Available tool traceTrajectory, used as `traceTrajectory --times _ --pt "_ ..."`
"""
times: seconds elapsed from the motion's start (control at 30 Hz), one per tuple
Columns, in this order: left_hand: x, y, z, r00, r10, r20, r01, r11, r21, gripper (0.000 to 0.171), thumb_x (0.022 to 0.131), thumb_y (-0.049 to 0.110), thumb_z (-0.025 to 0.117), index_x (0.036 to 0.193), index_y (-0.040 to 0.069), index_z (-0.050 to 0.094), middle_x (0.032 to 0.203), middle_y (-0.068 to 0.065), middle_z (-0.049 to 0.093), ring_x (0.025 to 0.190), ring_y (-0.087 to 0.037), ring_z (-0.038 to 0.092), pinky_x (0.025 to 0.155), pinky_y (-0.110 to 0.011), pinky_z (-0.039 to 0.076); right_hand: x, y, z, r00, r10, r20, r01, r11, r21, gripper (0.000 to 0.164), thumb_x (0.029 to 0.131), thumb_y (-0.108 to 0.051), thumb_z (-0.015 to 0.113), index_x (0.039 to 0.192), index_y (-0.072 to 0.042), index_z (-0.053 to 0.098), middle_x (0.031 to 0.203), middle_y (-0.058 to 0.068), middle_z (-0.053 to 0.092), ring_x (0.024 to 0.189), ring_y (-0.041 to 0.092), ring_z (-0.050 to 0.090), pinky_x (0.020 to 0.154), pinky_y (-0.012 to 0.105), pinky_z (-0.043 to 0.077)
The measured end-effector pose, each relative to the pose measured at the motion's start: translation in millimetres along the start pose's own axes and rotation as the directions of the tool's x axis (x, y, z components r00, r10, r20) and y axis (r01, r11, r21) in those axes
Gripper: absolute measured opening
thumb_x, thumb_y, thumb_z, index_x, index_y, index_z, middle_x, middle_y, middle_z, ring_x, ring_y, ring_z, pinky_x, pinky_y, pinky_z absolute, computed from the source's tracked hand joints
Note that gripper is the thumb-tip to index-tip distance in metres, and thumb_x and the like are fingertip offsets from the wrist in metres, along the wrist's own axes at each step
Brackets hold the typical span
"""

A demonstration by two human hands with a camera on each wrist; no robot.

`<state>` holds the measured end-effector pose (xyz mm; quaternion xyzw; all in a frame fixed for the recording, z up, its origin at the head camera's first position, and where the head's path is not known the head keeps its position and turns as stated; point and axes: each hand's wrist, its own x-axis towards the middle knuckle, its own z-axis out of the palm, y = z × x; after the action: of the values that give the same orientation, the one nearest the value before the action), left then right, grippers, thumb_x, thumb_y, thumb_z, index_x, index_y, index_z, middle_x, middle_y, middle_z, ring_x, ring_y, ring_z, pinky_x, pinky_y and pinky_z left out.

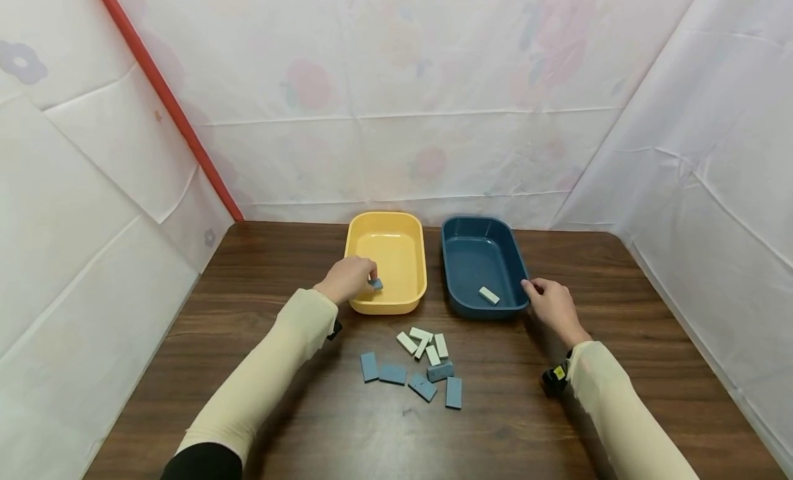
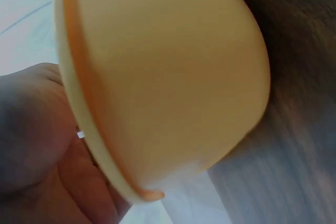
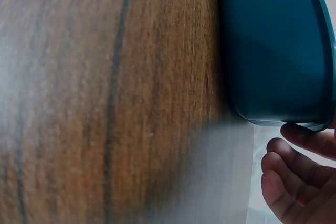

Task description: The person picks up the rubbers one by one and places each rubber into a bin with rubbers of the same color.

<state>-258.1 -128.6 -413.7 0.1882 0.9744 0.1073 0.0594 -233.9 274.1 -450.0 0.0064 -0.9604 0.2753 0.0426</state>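
In the head view my left hand (image 1: pixel 348 279) pinches a small blue-grey rectangular block (image 1: pixel 376 284) over the near left side of the yellow tray (image 1: pixel 421 287). The tray's outer wall (image 2: pixel 173 77) hides the fingertips and block in the left wrist view. At the near right corner of the dark blue tray (image 1: pixel 455 304), my right hand (image 1: pixel 553 308) holds the rim between thumb and finger. Its other fingers (image 3: pixel 286 179) hang loosely curled outside that tray in the right wrist view. One cream block (image 1: pixel 489 295) lies inside the blue tray.
Several cream blocks (image 1: pixel 440 346) lie bunched on the brown wooden table (image 1: pixel 297 425) in front of the trays. Several blue-grey blocks (image 1: pixel 393 374) are spread nearer to me. White patterned sheets (image 1: pixel 396 156) close off the back and both sides.
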Motion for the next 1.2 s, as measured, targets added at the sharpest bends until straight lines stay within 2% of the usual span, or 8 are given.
traceTrajectory --times 0.23,0.4,0.53,0.7,0.8,0.9,0.97,1.2 --pt "8.0 1.2 8.4 0.999 0.004 0.031 -0.004 1.0 0.011 0.006 0.084 0.013 0.073 0.082 0.009 0.07 0.085 -0.005 0.069 0.072 -0.019 0.058 0.068 -0.034 0.051 0.7 2.2 -1.7 1.0 -0.009 -0.002 0.009 1.0 0.014 0.047 0.103 -0.037 0.044 0.112 0.002 0.069 0.084 0.014 0.068 0.07 0.022 0.055 0.062 0.031 0.04" --pt "11.7 1.5 11.6 0.999 -0.006 0.049 0.005 0.999 0.033 0.002 0.084 0.007 0.069 0.083 0.007 0.069 0.083 -0.005 0.067 0.07 -0.018 0.056 0.065 -0.031 0.048 1.9 2.5 -0.9 1.0 -0.013 -0.006 0.013 1.0 0.017 0.045 0.103 -0.035 0.045 0.111 0.002 0.069 0.083 0.014 0.068 0.068 0.022 0.054 0.061 0.031 0.04" --pt "12.3 1.0 12.5 0.999 -0.01 0.045 0.009 1.0 0.02 0.009 0.084 0.004 0.067 0.077 0.009 0.067 0.077 -0.005 0.065 0.065 -0.017 0.051 0.062 -0.029 0.044 3.0 2.6 0.2 1.0 -0.016 -0.002 0.016 1.0 0.01 0.045 0.103 -0.035 0.045 0.111 0.002 0.069 0.083 0.014 0.068 0.069 0.022 0.054 0.063 0.031 0.041" --pt "13.2 -1.9 12.1 1.0 0.0 0.032 0.001 0.999 -0.039 0.02 0.088 0.009 0.067 0.068 0.008 0.064 0.063 0.0 0.052 0.057 -0.014 0.04 0.056 -0.025 0.034 4.7 1.8 0.6 1.0 -0.026 -0.002 0.026 1.0 0.006 0.045 0.103 -0.035 0.046 0.112 0.002 0.069 0.089 0.016 0.07 0.073 0.023 0.056 0.066 0.034 0.042" --pt "12.6 -3.1 9.8 0.999 0.03 -0.019 -0.031 0.998 -0.057 0.015 0.09 0.012 0.065 0.077 0.005 0.071 0.071 -0.002 0.063 0.063 -0.015 0.052 0.061 -0.026 0.044 5.8 1.7 0.2 1.0 -0.02 0.001 0.02 1.0 0.005 0.047 0.103 -0.037 0.045 0.111 0.002 0.069 0.089 0.016 0.07 0.073 0.023 0.056 0.066 0.034 0.043" --pt "9.3 -3.4 7.9 0.996 0.044 -0.075 -0.049 0.997 -0.064 0.016 0.091 0.013 0.063 0.095 0.003 0.074 0.095 -0.009 0.073 0.085 -0.022 0.066 0.078 -0.035 0.054 5.9 1.9 0.0 1.0 -0.011 0.004 0.011 1.0 0.002 0.047 0.103 -0.037 0.045 0.11 0.002 0.07 0.086 0.014 0.069 0.072 0.022 0.055 0.065 0.033 0.042" --pt "6.1 -2.8 6.3 0.995 0.036 -0.092 -0.044 0.995 -0.084 0.02 0.092 0.014 0.061 0.104 0.002 0.073 0.106 -0.012 0.072 0.099 -0.027 0.067 0.088 -0.041 0.053 5.6 1.8 -0.2 1.0 -0.01 0.006 0.01 1.0 0.005 0.047 0.103 -0.037 0.045 0.109 0.002 0.07 0.085 0.014 0.069 0.071 0.022 0.055 0.065 0.033 0.042" --pt "-6.0 -2.0 -5.4 0.994 -0.038 -0.102 0.017 0.98 -0.201 0.024 0.094 0.017 0.063 0.112 0.003 0.071 0.114 -0.013 0.069 0.104 -0.029 0.065 0.099 -0.051 0.046 4.0 1.4 -0.2 1.0 -0.022 -0.005 0.023 1.0 0.011 0.046 0.103 -0.036 0.045 0.109 0.002 0.07 0.087 0.015 0.07 0.071 0.022 0.056 0.066 0.034 0.043"
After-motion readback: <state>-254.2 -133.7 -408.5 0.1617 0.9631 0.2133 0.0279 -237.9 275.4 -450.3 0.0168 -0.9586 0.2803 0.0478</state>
